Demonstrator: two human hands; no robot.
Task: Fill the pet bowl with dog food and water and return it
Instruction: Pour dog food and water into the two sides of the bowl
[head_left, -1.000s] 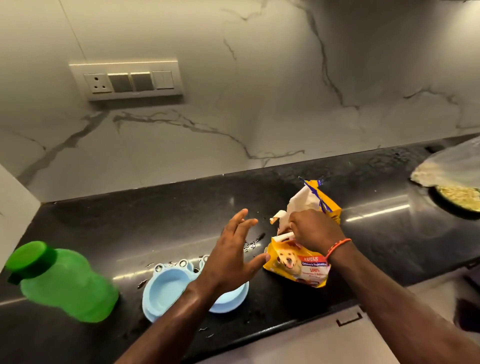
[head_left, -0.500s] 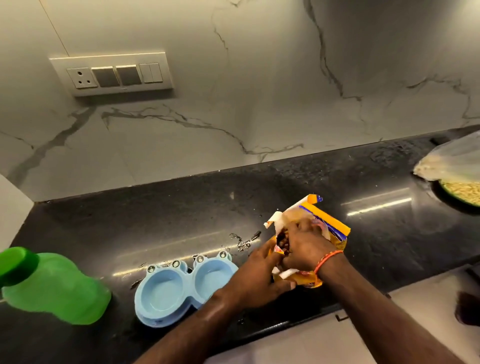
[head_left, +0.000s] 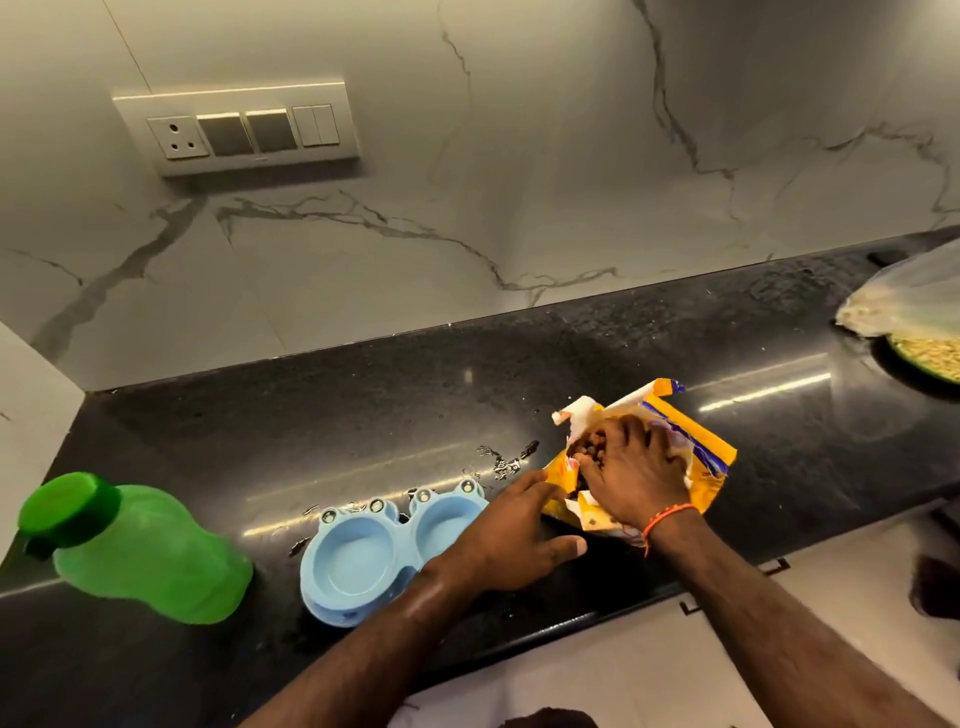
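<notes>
A light blue double pet bowl (head_left: 363, 558) sits on the black counter (head_left: 311, 426), both cups without food or water. To its right lies an open yellow dog food bag (head_left: 696, 441) with brown kibble (head_left: 587, 449) showing at its mouth. My right hand (head_left: 631, 470) reaches into the bag, fingers curled around kibble. My left hand (head_left: 511, 535) rests at the bag's lower left edge, fingers extended, thumb out. A green water bottle (head_left: 140, 551) with a green cap stands at the left.
Water drops (head_left: 501, 462) lie on the counter behind the bowl. A plate of pale grains (head_left: 930, 356) under a clear plastic bag (head_left: 904, 301) sits at the far right. A switch panel (head_left: 239, 127) is on the marble wall. The counter's front edge runs below my arms.
My right hand went from holding the bag's torn top into the bag's mouth. My left hand dropped from the air onto the bag's left edge. The bag now lies flatter.
</notes>
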